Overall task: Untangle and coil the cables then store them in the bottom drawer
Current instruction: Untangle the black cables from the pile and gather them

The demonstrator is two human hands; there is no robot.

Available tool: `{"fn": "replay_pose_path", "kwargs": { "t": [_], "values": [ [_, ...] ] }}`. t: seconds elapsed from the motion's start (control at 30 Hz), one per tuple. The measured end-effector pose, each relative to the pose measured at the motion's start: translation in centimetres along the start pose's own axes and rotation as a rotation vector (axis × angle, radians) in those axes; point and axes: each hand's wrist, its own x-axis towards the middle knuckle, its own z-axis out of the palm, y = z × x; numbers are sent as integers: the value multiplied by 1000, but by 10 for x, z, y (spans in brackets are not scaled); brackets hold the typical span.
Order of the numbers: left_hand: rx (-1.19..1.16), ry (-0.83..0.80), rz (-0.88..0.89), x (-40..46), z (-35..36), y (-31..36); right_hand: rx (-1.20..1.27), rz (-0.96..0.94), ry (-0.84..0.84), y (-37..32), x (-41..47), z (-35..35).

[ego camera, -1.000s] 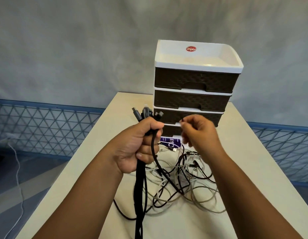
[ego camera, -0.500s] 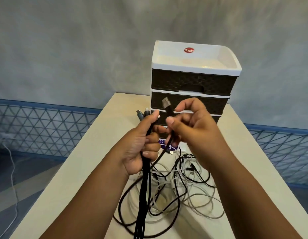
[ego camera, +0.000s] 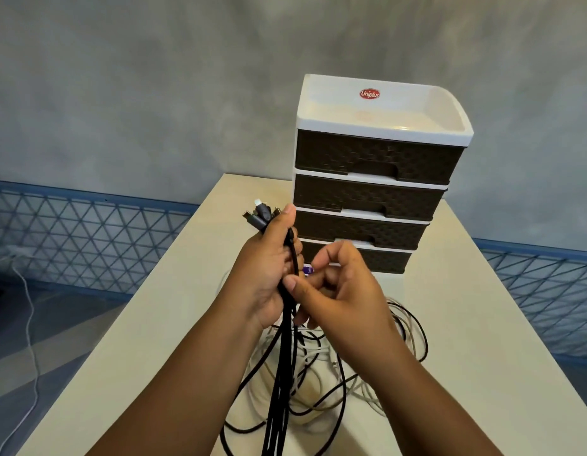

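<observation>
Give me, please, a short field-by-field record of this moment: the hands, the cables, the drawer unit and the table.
left hand: grips a bundle of black cables, plug ends sticking out above the fist
right hand: fingers curled, pinching at the bundle just below the left fist
loose cables: black and white tangle lying on the table
drawer unit: four dark drawers, white frame, all closed
bottom drawer: closed, partly hidden by the hands
table: light top

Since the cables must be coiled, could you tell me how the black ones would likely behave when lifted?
Probably floppy: the black cables hang limp below the left hand. Likely to snag, since they loop through the white cables on the table.
</observation>
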Motion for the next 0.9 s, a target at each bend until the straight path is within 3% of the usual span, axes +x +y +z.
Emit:
{"fn": "replay_pose_path", "kwargs": {
  "t": [0.23,0.47,0.6,0.9],
  "values": [
    [-63,-38,40,3,-5,-1,-150,-13,89,27,-3,9],
    [-114,-14,18,7,-7,5,466,387,-225,28,-25,33],
    [-149,-28,19,12,-13,6,523,376,-308,30,-26,34],
    [-180,-232,-4,17,-28,1,586,255,-268,38,-29,42]
  ]
}}
